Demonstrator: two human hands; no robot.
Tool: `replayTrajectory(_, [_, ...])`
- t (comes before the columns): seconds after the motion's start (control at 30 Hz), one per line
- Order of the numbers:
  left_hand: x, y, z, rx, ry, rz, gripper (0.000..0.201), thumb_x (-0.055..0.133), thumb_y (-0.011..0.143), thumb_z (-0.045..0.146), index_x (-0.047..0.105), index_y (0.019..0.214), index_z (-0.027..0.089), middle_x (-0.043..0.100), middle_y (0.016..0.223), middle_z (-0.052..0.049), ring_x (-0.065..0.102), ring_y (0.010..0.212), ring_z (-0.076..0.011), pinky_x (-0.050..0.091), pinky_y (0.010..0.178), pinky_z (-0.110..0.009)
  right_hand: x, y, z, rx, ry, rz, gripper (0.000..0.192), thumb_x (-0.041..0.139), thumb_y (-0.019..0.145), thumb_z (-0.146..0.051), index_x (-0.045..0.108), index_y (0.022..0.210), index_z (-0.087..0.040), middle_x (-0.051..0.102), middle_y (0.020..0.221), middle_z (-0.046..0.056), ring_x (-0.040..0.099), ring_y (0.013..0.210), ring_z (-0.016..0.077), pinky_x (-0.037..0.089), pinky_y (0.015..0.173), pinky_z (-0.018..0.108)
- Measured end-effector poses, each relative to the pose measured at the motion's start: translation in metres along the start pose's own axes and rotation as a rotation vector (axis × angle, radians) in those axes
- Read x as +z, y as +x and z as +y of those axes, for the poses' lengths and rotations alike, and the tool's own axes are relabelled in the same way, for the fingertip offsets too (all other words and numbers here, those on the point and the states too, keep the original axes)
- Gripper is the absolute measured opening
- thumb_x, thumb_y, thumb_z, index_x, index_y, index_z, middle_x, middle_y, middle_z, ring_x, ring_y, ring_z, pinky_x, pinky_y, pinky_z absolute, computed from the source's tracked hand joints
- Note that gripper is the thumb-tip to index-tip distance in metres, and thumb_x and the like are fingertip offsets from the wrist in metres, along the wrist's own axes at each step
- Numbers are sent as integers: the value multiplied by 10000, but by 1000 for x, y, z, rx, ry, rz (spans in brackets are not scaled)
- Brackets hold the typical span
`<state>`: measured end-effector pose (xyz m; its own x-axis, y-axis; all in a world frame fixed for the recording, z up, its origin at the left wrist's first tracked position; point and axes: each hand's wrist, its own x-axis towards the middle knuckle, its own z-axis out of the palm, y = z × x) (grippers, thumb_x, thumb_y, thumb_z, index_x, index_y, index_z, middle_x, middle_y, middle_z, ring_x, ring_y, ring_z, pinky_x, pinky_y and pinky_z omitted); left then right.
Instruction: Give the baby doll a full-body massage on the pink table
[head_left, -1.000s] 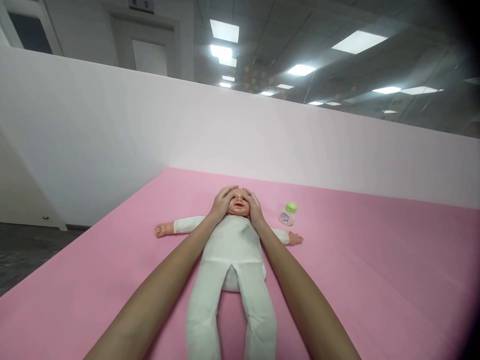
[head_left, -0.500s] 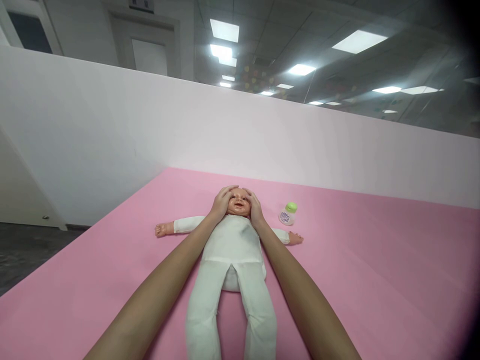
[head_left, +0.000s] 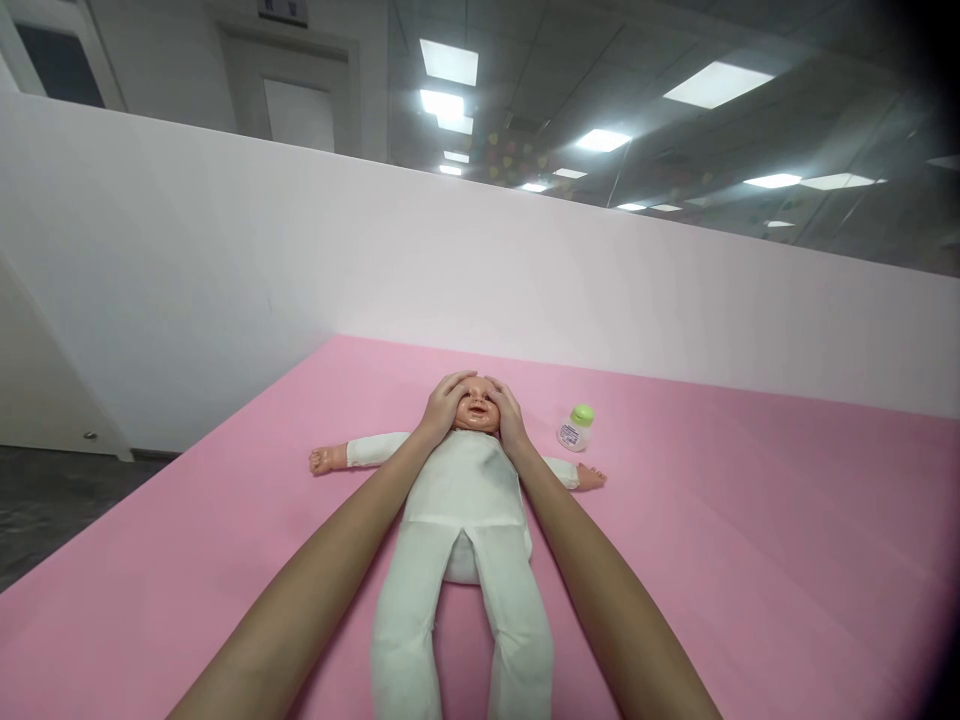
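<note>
Both hands, the left hand [head_left: 444, 404] and right hand [head_left: 508, 414], are cupping the doll [head_left: 457, 520]'s head, fingers curved against it, while the bottle [head_left: 574, 428] is standing untouched at two o'clock.

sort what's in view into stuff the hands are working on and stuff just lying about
In hand:
- doll, lying on its back in a white suit
- left hand and right hand, cupped on either side of the doll's head

Lying about:
- small bottle with a green cap, beside the doll's arm, untouched
- pink mat underneath
- white partition behind
</note>
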<state>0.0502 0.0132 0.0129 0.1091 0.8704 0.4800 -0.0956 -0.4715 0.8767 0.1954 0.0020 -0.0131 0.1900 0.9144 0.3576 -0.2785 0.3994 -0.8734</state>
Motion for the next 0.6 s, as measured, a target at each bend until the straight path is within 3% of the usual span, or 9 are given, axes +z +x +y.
replayTrajectory(0.3, [-1, 1, -3, 11, 23, -2, 367, 535, 851, 267, 735, 1150, 195, 687, 1316, -86, 590, 1273, -248, 430, 1126, -372, -2, 5, 7, -14, -7, 4, 403, 704, 785, -412, 720, 1149, -238, 713, 1241, 30, 625, 1187, 239, 488, 1036, 355])
replayTrajectory(0.47, [-2, 0, -3, 38, 27, -1, 436, 426, 847, 209, 728, 1160, 176, 677, 1332, -88, 584, 1281, -234, 404, 1153, -380, -1, 4, 5, 35, 22, 9, 386, 669, 779, -374, 723, 1140, -249, 706, 1246, 22, 625, 1180, 240, 499, 1024, 361])
replayTrajectory(0.6, [-2, 0, -4, 36, 19, -7, 380, 492, 876, 262, 728, 1166, 193, 677, 1337, -84, 584, 1285, -236, 424, 1133, -365, 0, 3, 4, 15, 20, 11, 385, 663, 785, -387, 722, 1137, -242, 709, 1247, 26, 624, 1184, 240, 493, 1037, 362])
